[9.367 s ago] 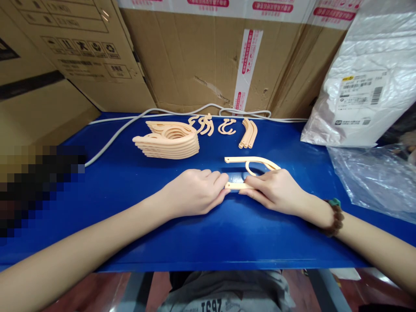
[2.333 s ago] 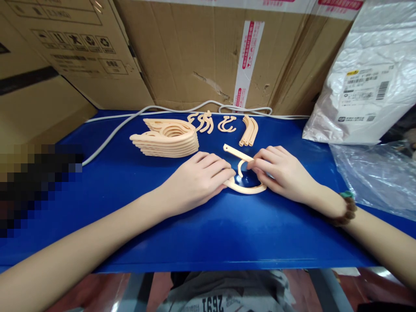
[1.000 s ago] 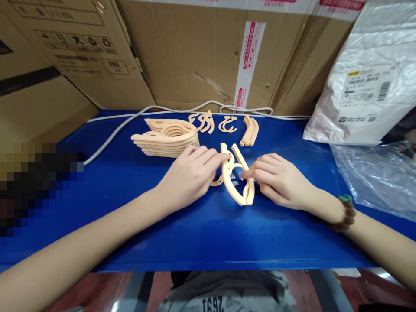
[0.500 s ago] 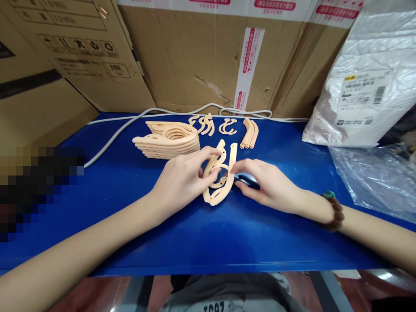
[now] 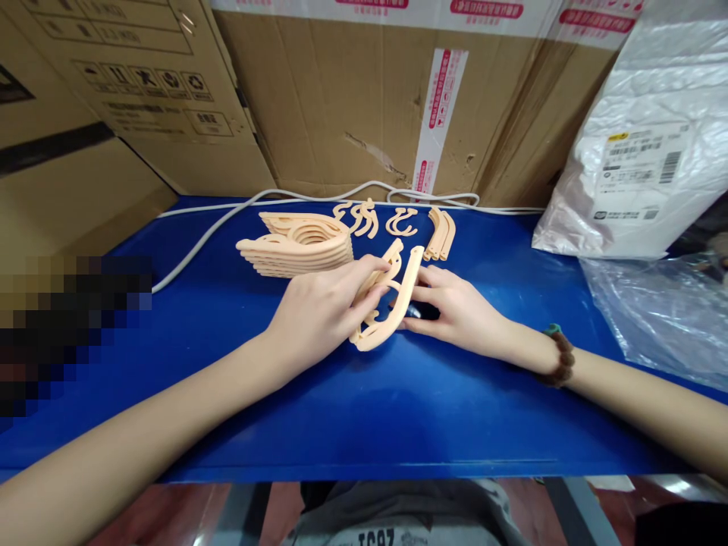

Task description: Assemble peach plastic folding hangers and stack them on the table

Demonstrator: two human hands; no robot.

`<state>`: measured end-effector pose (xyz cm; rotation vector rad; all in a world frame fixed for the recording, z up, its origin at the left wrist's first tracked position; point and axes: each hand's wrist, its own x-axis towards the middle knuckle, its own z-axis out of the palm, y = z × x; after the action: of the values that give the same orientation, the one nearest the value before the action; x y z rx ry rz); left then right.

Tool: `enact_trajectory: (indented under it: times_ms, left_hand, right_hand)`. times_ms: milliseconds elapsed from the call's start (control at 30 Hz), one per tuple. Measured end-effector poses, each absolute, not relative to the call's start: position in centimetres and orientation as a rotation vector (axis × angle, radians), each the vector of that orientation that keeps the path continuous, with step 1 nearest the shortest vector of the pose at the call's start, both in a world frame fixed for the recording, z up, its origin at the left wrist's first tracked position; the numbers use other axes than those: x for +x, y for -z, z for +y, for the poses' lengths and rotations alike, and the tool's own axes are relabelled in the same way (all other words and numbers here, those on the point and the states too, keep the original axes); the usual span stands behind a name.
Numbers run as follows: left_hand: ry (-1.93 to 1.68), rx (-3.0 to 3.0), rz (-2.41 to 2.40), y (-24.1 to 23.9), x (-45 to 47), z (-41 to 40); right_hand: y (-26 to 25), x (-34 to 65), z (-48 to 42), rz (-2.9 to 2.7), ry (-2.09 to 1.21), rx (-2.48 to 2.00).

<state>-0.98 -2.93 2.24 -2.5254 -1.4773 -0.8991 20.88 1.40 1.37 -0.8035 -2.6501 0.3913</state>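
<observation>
Leftmost on my head view: a brown carton (image 5: 176,163) with printed symbols, a pale cable (image 5: 199,254) running from beside it along the back of the blue table (image 5: 353,425). Next, a neat stack of cream hangers (image 5: 293,254), lying flat. Left hand (image 5: 324,299) just in front of the stack, thumb and index finger pinched on the left arm of a cream folding hanger (image 5: 406,294). Loose cream hooks (image 5: 372,224) behind, in two small groups. The hanger sits between the two hands, near the middle of the table, arms pointing away from me in a narrow V. Curved cream strips (image 5: 439,235) bunched farther back. Right hand (image 5: 460,307) at the hanger's right arm, fingers partly hidden behind it; I can't tell whether they grip or only touch. Brown wristband (image 5: 560,358) on that wrist. Far right: white parcel bag (image 5: 631,167), label facing me, clear plastic (image 5: 654,318) in front.
</observation>
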Motion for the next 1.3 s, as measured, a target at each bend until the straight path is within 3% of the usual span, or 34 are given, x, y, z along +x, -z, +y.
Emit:
enact_trajectory:
  times_ms: [367, 700, 800, 1067, 1300]
  left_hand:
    - [0.854, -2.604, -1.539, -1.7, -0.8, -2.8]
    - [0.783, -2.656, -1.621, -1.7, -0.7, -2.7]
    - [0.765, -2.678, -1.610, -1.5, -0.8, -2.6]
    - [0.747, -2.757, -1.482, -1.2, -1.1, -2.2]
    - [0.640, -2.846, -1.262, -1.0, -1.3, -1.7]
  right_hand:
    - [-2.7, 24.8, 2.3, -2.611, -0.556, -0.785]
    - [-2.1, 24.8, 1.1, -2.792, -0.251, -0.781]
    - [-2.6, 25.4, 1.5, -2.766, -0.381, -0.816]
    - [-4.2, 26.9, 2.7, -2.401, -1.166, -0.956]
    - [-4.2, 26.3, 2.3, -1.847, -1.369, -1.072]
